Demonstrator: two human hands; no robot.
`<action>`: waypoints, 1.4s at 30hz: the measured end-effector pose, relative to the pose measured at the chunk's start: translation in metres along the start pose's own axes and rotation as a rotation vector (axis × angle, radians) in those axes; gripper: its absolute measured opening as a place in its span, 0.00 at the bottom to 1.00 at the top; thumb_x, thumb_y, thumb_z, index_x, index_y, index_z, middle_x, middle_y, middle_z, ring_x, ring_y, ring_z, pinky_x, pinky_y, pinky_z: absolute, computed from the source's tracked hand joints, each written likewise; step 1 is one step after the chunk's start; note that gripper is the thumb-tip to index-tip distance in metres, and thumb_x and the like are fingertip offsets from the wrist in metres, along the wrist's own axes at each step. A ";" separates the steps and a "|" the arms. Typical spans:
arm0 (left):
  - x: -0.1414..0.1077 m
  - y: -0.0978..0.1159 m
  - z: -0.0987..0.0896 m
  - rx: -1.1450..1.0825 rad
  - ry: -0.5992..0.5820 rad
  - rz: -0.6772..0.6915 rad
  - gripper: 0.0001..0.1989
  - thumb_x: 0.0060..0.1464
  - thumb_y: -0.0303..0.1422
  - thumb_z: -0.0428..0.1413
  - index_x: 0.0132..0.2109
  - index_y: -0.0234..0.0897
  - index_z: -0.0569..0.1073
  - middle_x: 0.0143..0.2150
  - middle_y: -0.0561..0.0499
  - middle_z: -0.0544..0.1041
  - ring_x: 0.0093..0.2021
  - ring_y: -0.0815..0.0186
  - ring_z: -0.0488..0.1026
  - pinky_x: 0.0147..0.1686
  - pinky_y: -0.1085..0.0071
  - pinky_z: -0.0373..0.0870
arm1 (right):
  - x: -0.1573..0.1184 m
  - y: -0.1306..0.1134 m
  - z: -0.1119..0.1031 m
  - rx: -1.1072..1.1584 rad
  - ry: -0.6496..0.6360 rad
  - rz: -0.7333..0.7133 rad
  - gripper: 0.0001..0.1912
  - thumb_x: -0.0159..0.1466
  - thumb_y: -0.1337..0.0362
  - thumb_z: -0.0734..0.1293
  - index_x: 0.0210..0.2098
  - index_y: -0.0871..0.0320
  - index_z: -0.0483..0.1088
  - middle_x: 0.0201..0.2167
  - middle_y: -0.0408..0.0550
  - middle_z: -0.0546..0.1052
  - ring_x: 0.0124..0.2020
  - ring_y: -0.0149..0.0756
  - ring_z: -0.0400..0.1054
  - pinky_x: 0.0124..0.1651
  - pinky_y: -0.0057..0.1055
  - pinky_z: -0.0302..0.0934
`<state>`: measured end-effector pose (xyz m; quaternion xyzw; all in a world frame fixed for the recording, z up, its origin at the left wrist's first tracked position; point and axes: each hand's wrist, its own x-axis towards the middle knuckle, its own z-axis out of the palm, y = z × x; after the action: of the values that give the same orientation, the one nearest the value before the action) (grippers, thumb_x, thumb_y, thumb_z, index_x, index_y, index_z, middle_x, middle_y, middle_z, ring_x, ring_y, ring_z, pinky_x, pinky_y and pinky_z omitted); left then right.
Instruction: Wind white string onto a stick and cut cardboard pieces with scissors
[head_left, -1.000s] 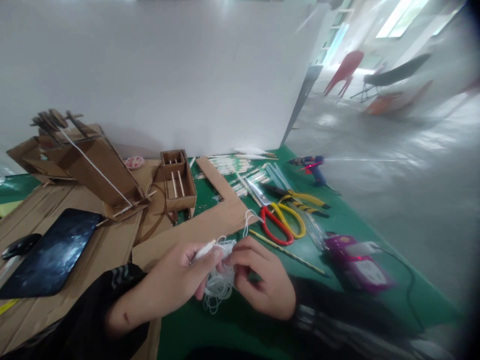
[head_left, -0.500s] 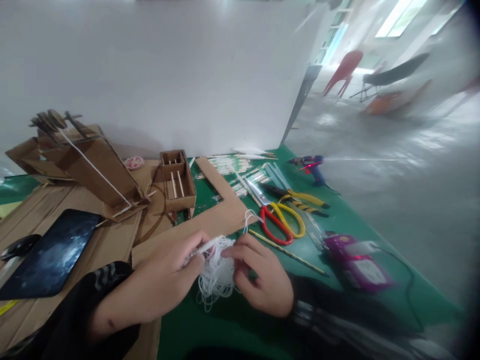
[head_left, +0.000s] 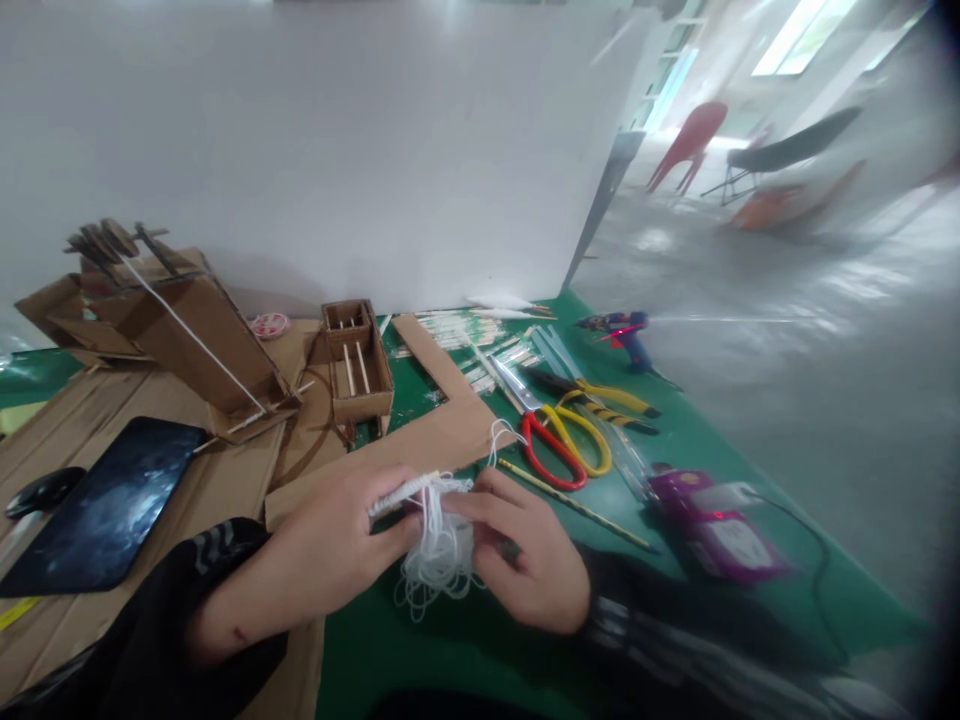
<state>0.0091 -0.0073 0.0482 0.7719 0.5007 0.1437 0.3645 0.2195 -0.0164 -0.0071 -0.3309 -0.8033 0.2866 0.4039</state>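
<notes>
A loose tangle of white string (head_left: 436, 560) hangs between my two hands over the green table. My left hand (head_left: 337, 550) grips the wound part of the string, a pale coiled roll, between thumb and fingers. Fingers of my right hand (head_left: 525, 550) are closed on the tangle's right side, pinching strands. One loop of string rises past the right fingers towards the scissors (head_left: 551, 450), which have one red and one yellow handle. A cardboard L-shaped strip (head_left: 450, 430) lies just beyond my hands.
A cardboard model (head_left: 180, 320) with a taut string stands left, behind a black tablet (head_left: 105, 500). A small cardboard box (head_left: 358, 370) sits mid-table. Pliers (head_left: 607, 398), a glue gun (head_left: 622, 330), a patterned stick (head_left: 577, 505) and a purple device (head_left: 712, 525) with a cable lie right.
My left hand has turned slightly, showing more of the wound string. The loose loops have shifted a little beneath my fingers. The right hand stays almost in place.
</notes>
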 end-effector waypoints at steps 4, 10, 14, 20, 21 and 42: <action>0.004 -0.005 0.001 -0.153 -0.020 -0.009 0.13 0.57 0.42 0.54 0.41 0.37 0.74 0.36 0.53 0.76 0.35 0.63 0.71 0.33 0.73 0.65 | 0.003 -0.003 -0.002 0.032 -0.017 0.001 0.25 0.52 0.77 0.58 0.45 0.57 0.74 0.29 0.45 0.64 0.27 0.32 0.61 0.29 0.29 0.57; 0.007 -0.004 0.000 -0.264 -0.066 0.017 0.10 0.57 0.38 0.56 0.40 0.36 0.74 0.34 0.55 0.76 0.35 0.66 0.71 0.33 0.76 0.67 | 0.006 -0.006 -0.005 0.067 -0.124 0.018 0.23 0.53 0.78 0.57 0.44 0.56 0.73 0.32 0.47 0.67 0.30 0.33 0.63 0.32 0.28 0.59; 0.005 -0.003 0.001 -0.280 -0.078 0.049 0.10 0.57 0.37 0.57 0.43 0.39 0.74 0.40 0.54 0.78 0.40 0.64 0.74 0.41 0.75 0.69 | 0.004 -0.003 -0.004 0.025 -0.245 0.060 0.21 0.52 0.78 0.59 0.43 0.56 0.71 0.34 0.47 0.70 0.32 0.35 0.65 0.35 0.30 0.61; -0.001 -0.005 0.004 -0.241 -0.010 -0.006 0.19 0.61 0.41 0.51 0.58 0.46 0.68 0.60 0.53 0.71 0.58 0.61 0.69 0.54 0.72 0.66 | 0.001 -0.001 -0.003 0.024 -0.212 0.127 0.18 0.50 0.78 0.61 0.38 0.56 0.67 0.30 0.43 0.71 0.28 0.33 0.63 0.31 0.28 0.59; -0.001 -0.006 0.004 -0.225 -0.010 -0.020 0.19 0.62 0.41 0.50 0.58 0.46 0.68 0.60 0.53 0.71 0.58 0.60 0.68 0.54 0.71 0.67 | 0.001 -0.001 -0.003 0.026 -0.199 0.136 0.18 0.49 0.78 0.61 0.38 0.56 0.66 0.30 0.43 0.71 0.27 0.32 0.63 0.31 0.27 0.59; 0.005 -0.007 0.020 0.483 0.012 0.048 0.20 0.54 0.53 0.52 0.37 0.41 0.75 0.30 0.49 0.79 0.30 0.56 0.76 0.24 0.69 0.58 | 0.006 -0.003 -0.006 -0.108 -0.373 0.151 0.24 0.52 0.72 0.63 0.49 0.56 0.66 0.36 0.47 0.77 0.27 0.35 0.69 0.29 0.28 0.60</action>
<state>0.0182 -0.0101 0.0289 0.8475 0.5040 0.0331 0.1629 0.2205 -0.0129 0.0010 -0.3528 -0.8512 0.3288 0.2072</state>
